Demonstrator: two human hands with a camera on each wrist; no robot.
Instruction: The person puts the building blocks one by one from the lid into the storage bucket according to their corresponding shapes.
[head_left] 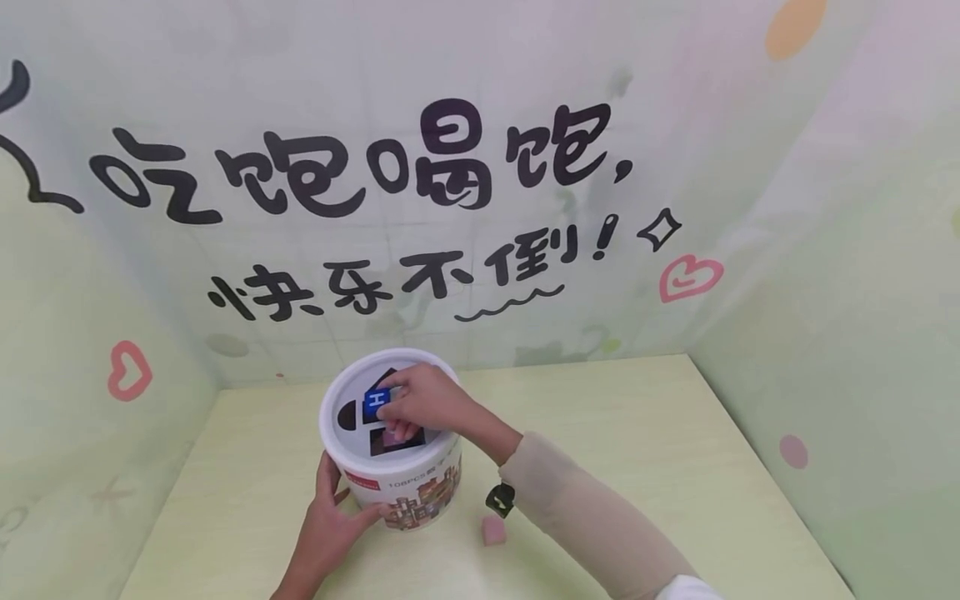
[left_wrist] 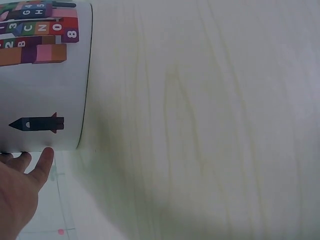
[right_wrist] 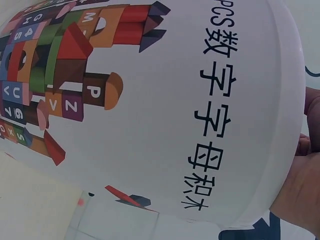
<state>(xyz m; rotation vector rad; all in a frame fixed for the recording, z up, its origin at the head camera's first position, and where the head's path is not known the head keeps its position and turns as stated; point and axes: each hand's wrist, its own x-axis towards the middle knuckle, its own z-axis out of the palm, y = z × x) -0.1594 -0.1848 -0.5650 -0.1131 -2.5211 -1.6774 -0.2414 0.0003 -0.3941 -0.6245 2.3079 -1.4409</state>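
Observation:
A white toy-block bucket (head_left: 420, 492) printed with coloured blocks stands upright on the table, its lid (head_left: 358, 383) pierced by several dark shaped holes. From the lower left, my left hand (head_left: 327, 525) grips the bucket's side, thumb at the front and fingers round the left. The left wrist view shows those fingers (left_wrist: 46, 162) at the bucket's edge. Over the lid, my right hand (head_left: 431, 400) pinches a blue block (head_left: 376, 402) marked with a white H, at one of the holes. In the right wrist view the bucket wall hides the block.
On the table right of the bucket lies a small pink block (head_left: 492, 531). A black device (head_left: 500, 500) hangs at the right sleeve cuff. Behind the table (head_left: 600, 417) rises a pale wall (head_left: 480, 50) with large black writing, and side walls flank it.

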